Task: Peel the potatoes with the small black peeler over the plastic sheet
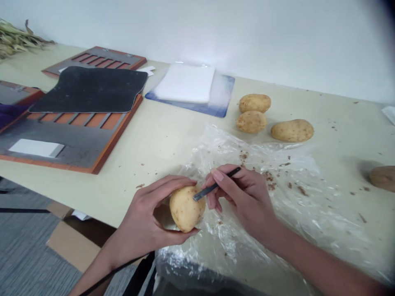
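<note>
A pale yellow potato (187,209) is held by my left hand (151,213), whose fingers pass over its top and whose thumb lies beneath it. Between the thumb and fingers of my right hand (243,193) is a thin dark tool (216,185), pinched like a pen. Its flat tip meets the right side of the potato's face. Both hands are above a crumpled clear plastic sheet (247,230) at the table's front edge. Brown scraps (269,176) lie on the sheet, right of my right hand.
Beyond the sheet sit three potatoes (292,130); another potato (382,178) is at the right edge. Wooden-framed boards (117,135), a black mat (98,90) and a white pad (188,84) on a blue board are at the back and left. A cardboard box (72,242) stands on the floor.
</note>
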### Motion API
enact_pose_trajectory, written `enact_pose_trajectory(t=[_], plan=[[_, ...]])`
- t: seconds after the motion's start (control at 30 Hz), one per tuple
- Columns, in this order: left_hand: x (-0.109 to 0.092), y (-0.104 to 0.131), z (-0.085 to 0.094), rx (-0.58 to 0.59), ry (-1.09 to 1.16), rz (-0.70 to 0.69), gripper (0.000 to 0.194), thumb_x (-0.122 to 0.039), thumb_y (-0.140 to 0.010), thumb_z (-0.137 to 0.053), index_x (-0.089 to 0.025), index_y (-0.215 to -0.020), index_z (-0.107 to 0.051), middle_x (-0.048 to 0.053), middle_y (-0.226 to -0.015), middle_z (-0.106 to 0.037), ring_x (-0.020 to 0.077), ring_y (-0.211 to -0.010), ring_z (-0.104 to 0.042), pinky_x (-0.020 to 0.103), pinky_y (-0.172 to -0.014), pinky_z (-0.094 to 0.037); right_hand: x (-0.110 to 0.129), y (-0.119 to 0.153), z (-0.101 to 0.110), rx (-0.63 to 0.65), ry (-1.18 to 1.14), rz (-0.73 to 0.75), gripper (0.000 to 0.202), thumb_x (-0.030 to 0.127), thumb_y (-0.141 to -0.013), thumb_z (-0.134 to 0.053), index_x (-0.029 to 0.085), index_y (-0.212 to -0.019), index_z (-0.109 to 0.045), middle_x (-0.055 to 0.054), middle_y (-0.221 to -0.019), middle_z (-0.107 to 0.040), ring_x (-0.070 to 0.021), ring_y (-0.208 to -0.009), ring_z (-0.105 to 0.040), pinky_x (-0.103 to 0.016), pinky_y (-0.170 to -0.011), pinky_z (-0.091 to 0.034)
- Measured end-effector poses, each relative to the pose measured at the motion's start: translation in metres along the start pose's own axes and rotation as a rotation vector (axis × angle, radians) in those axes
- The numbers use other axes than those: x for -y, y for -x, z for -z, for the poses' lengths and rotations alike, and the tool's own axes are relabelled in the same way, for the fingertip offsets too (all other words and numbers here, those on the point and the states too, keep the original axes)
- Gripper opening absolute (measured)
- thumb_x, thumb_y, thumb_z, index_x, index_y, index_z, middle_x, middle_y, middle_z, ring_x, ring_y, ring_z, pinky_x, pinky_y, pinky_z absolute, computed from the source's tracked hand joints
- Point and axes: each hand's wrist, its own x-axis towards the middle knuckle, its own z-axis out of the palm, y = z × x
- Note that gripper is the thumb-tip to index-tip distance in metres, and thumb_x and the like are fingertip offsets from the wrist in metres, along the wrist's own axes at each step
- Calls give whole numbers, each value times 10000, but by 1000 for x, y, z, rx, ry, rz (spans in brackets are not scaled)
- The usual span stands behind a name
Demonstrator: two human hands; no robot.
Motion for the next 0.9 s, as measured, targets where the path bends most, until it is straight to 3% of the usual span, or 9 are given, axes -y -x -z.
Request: enact_pose_trajectory(t=[0.2,0.37,0.7,0.8,0.9], plan=[[0,1,0,11,-16,-26,648,-429,-699,-912,-428,-1280,-624,-24,-1318,-690,219,-1151,-694,308,-971,-594,-4,0,7,-63,-45,-19,231,268,-1006,-683,151,-836,-786,-33,-664,-703,-85,-566,-647,-160,-507,-509],[0,1,0,13,30,-2,619,-412,-706,-914,-412,-1254,-626,-19,-1306,-696,216,-1142,-705,316,-966,-605,-7,0,3,-18,-86,-70,240,298,-1004,-681,145,-853,-788,-40,-679,-711,-108,-562,-663,-194,-508,-536],[-1,3,1,6,211,105,652,-341,-653,-958,-399,-1237,-674,1,-1323,-690,228,-1171,-693,293,-940,-629,10,-2,11,-66,-74,-7,237,270,-1009,-670,174,-838,-804,-35,-688,-711,-103,-566,-653,-176,-493,-526],[-2,3,7,-67,393,175,710,-279,-555,-1015,-327,-1199,-722,20,-1246,-740,201,-1122,-716,204,-905,-633,18,-3,13,-118,-80,-23,249,255,-992,-684,166,-789,-798,-38,-702,-707,-93,-541,-635,-164,-461,-496],[-7,0,16,-184,814,262,783,-359,-468,-1058,-252,-1177,-742,47,-1153,-794,207,-1073,-761,173,-883,-656,24,-4,15,-186,-76,-24,237,278,-960,-724,164,-766,-800,-50,-688,-697,-95,-522,-609,-169,-436,-468]])
